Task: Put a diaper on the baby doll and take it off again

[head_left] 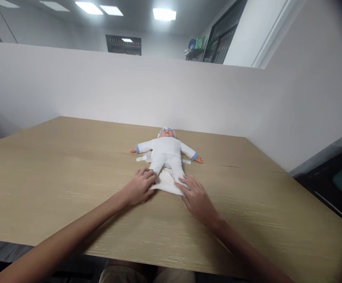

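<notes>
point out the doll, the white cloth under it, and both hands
doll point(166, 149), head view, on its chest
white cloth point(165, 184), head view, on the fold between the legs
left hand point(138, 188), head view, on its back
right hand point(196, 198), head view, on its back

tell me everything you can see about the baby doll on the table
The baby doll lies face up on the wooden table, head toward the far wall, arms spread wide. It wears a white suit with blue cuffs and a white cap with a blue band; bare hands show at the sleeve ends. A white cloth with side tabs lies under its hips and legs. The left hand and right hand rest at the cloth's near edge by its feet.
</notes>
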A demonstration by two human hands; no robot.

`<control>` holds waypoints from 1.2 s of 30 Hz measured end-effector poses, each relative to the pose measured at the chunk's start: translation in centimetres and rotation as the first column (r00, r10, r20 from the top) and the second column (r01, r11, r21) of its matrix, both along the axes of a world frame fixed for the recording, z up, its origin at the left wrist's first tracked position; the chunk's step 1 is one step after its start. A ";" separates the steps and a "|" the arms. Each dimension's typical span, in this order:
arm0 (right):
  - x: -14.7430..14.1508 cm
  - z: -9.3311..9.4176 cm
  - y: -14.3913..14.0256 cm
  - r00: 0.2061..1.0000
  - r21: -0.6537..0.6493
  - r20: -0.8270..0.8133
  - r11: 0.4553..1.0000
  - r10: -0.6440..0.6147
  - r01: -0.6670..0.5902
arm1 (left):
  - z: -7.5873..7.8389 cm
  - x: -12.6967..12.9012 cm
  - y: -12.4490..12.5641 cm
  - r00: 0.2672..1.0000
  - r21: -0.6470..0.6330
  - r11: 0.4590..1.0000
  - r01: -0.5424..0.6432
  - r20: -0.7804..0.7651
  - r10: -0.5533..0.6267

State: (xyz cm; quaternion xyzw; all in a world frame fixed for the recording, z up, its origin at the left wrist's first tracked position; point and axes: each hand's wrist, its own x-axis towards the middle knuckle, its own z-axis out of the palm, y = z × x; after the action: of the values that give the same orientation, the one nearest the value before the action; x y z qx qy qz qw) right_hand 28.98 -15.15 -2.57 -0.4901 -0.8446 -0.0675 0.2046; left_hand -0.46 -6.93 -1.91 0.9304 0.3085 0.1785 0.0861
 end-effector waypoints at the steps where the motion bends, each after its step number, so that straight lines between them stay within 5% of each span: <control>1: 0.0 0.2 0.4 1.000 -0.008 -0.012 1.000 -0.007 0.007 | 0.2 0.1 0.3 0.999 -0.021 1.000 -0.010 0.032 0.010; 7: 0.7 3.2 4.6 0.968 -0.132 -0.222 0.987 -0.118 0.090 | 2.8 1.0 4.1 0.934 -0.181 0.983 -0.024 0.346 0.086; 12: 1.0 5.2 11.0 0.860 -0.146 -0.496 0.988 -0.120 0.054 | 4.2 3.0 10.4 0.832 -0.382 0.923 -0.049 0.496 0.250; 17: 1.8 4.6 18.6 0.756 -0.370 -0.588 0.927 -0.289 0.067 | 3.4 5.3 16.9 0.774 -0.594 0.801 0.068 0.538 0.334; 21: 1.9 3.4 22.1 0.695 -0.520 -0.612 0.854 -0.378 0.007 | 1.9 5.8 19.3 0.761 -0.706 0.693 0.145 0.527 0.378; 28: 1.8 3.0 18.8 0.633 -0.557 -0.665 0.828 -0.397 -0.065 | 0.4 4.5 16.7 0.753 -0.803 0.527 0.278 0.523 0.400; 34: 2.9 2.6 14.1 0.681 -0.602 -0.644 0.780 -0.349 -0.170 | 0.6 2.3 12.5 0.754 -0.831 0.351 0.431 0.545 0.366; 36: 3.5 2.4 13.4 0.672 -0.588 -0.661 0.787 -0.334 -0.187 | 0.9 1.7 12.1 0.743 -0.833 0.347 0.431 0.546 0.387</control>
State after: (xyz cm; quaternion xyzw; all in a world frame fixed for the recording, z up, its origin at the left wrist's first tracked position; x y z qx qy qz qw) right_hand 32.53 -1.79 -0.17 -0.5488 -0.6408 0.4041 0.3535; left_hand 1.21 5.22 -0.99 0.5785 0.2853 0.2875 0.7080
